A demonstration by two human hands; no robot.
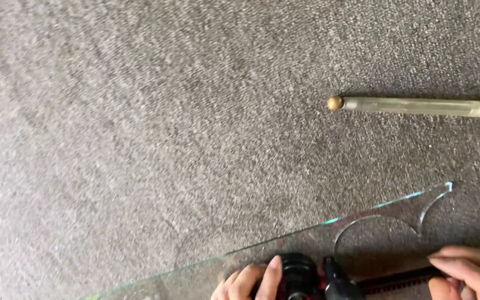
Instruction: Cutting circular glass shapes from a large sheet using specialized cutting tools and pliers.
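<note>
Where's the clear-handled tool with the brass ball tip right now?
In the head view, the clear-handled tool lies on the grey carpet at upper right, apart from the glass sheet and both hands below.

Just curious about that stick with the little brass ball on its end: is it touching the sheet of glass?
Apart. The head view shows the stick lying on the grey carpet, a strip of bare carpet separating it from the glass sheet.

A glass sheet (284,250) lay on the carpet (140,122). On it sat a circle cutter (318,278), with the left hand (248,280) at its nine o'clock and the right hand (468,272) at three. A glass-cutter tool (412,106) lay apart at one o'clock.
</note>
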